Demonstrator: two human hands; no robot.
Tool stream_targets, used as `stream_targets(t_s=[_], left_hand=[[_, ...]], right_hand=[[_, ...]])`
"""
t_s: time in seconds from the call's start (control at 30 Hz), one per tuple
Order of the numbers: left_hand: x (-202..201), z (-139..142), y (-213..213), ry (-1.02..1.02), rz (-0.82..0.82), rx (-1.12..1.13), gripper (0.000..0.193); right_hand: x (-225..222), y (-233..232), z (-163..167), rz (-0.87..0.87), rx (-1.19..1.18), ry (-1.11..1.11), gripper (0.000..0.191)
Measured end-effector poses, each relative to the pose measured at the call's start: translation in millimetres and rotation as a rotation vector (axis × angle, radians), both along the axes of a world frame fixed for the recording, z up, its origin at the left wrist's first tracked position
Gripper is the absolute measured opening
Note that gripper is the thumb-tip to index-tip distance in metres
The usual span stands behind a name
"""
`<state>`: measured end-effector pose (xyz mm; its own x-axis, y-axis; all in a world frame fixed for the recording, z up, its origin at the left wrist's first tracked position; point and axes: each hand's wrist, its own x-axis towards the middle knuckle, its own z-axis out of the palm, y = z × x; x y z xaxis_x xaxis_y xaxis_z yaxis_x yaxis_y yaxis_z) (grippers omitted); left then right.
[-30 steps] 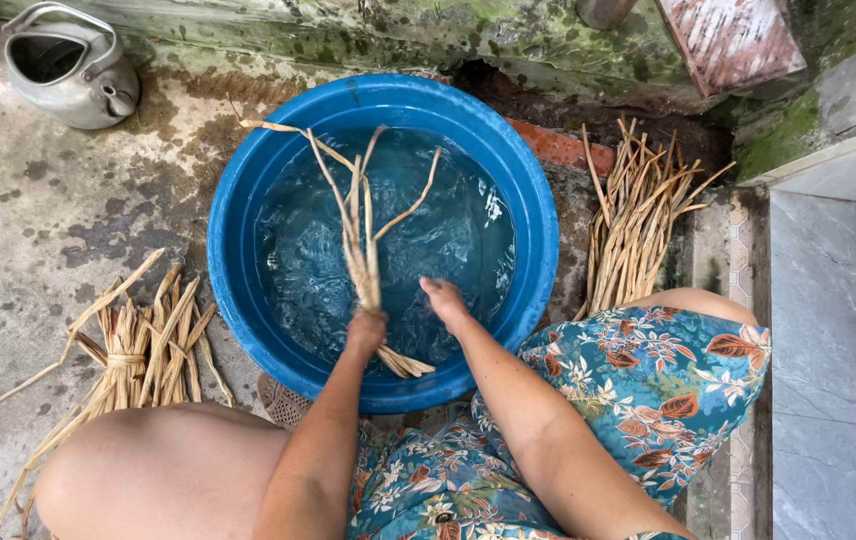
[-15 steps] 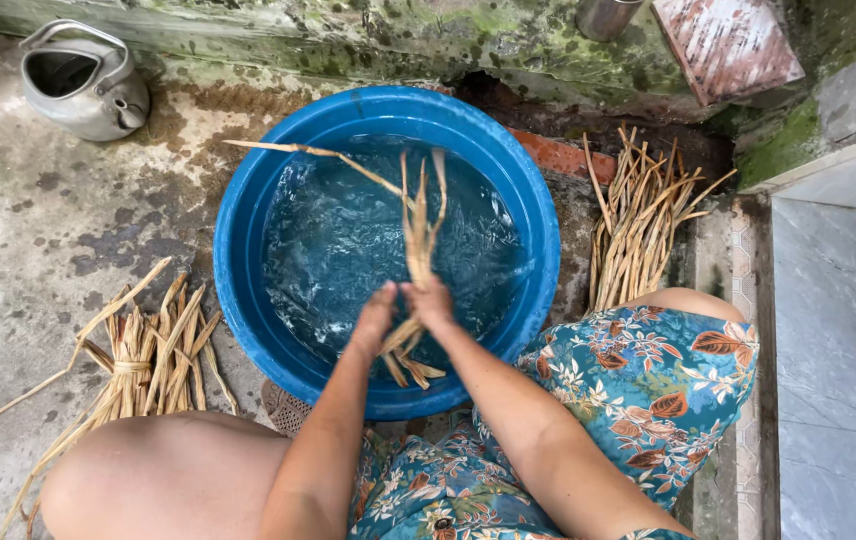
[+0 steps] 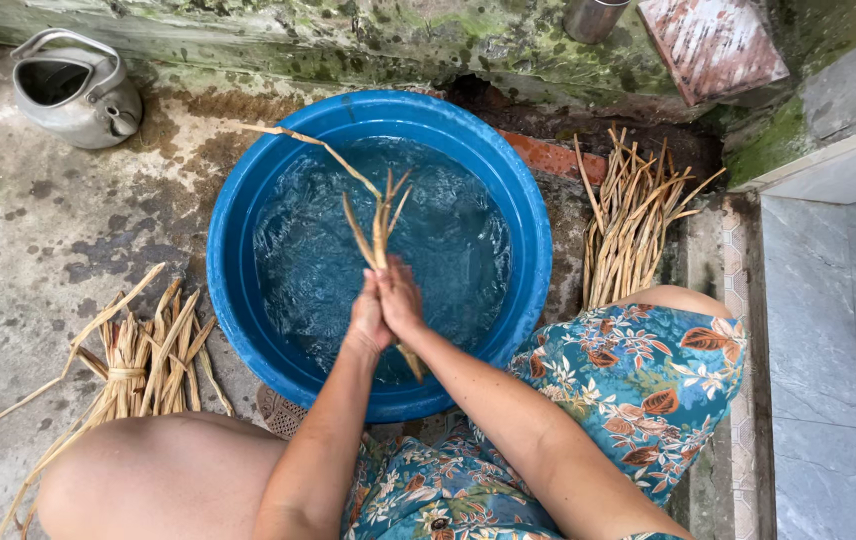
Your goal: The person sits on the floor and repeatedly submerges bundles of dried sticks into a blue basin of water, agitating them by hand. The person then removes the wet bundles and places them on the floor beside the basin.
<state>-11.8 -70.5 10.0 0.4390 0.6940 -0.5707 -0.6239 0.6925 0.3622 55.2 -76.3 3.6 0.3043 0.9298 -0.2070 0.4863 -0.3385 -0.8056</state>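
Observation:
A round blue basin (image 3: 248, 190) full of rippling water stands in front of me on the concrete. My left hand (image 3: 366, 318) and my right hand (image 3: 400, 300) are pressed together over the water, both closed around a small bunch of dry tan stalks (image 3: 378, 215). The stalks fan upward out of my hands, and one long thin stalk reaches to the basin's far left rim. A short stub of the bunch pokes out below my hands toward the near rim.
A tied bundle of the same stalks (image 3: 143, 355) lies left of the basin. Another loose pile (image 3: 628, 225) leans at the right. A grey metal kettle (image 3: 73, 90) sits at the far left. A mossy wall (image 3: 368, 35) runs behind; a tiled floor (image 3: 833, 350) lies right.
My right hand has come in and closed on the bunch beside the left. The stalks have shifted right and been lifted more upright, and the water has grown choppier.

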Motion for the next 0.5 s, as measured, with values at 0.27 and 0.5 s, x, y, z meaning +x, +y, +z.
stream_targets(t_s=[0.27,0.5], left_hand=[[-4,-11,4,-0.023,0.035,0.024,0.052],[-9,-10,7,0.098,0.063,0.016,0.063]], right_hand=[[1,-4,4,0.018,0.042,-0.026,0.059],[-13,-1,1,0.064,-0.15,-0.036,0.055]])
